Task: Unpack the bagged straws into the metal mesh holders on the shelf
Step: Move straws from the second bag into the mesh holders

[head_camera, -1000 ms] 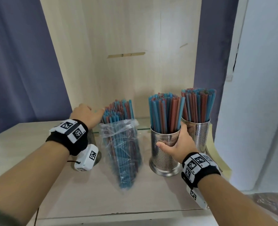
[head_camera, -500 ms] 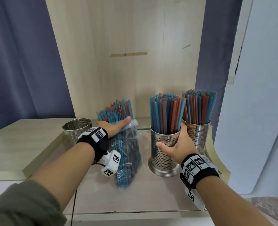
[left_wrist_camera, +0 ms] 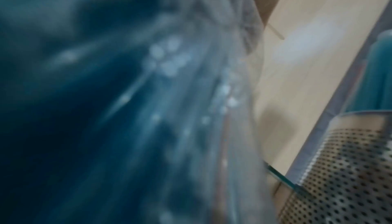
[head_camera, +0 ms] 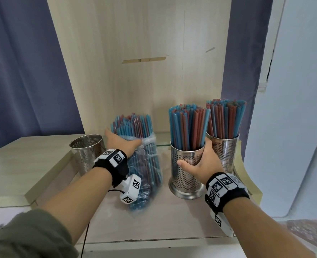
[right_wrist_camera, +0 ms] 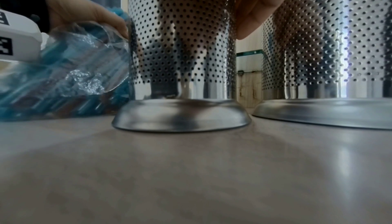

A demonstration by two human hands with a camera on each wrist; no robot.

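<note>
Here the left hand [head_camera: 123,144] has its grip round the top of the bagged straws [head_camera: 144,164], thumb and fingers wrapped about the bundle just where the clear plastic ends and the straw tips stick out. The bag leans on the shelf [head_camera: 154,220], its foot toward the viewer, between the empty holder [head_camera: 87,151] on the left and the middle holder [head_camera: 186,170]. The right hand [head_camera: 202,162] clasps the middle holder near its rim; that holder and the far-right holder [head_camera: 225,151] are already packed with straws.

The step in hand looks like taking hold of the last bag. Next, judging by the layout, the bundle must be lifted, freed of its plastic and stood in the empty holder, kept together so loose straws do not spill.

The head view alone shows the empty holder and how full the others are. The right wrist view shows instead that both filled holders sit flat on their flared bases, and that the crumpled bag lies just beside the middle holder's base. The left wrist view is mostly blurred blue plastic.
</note>
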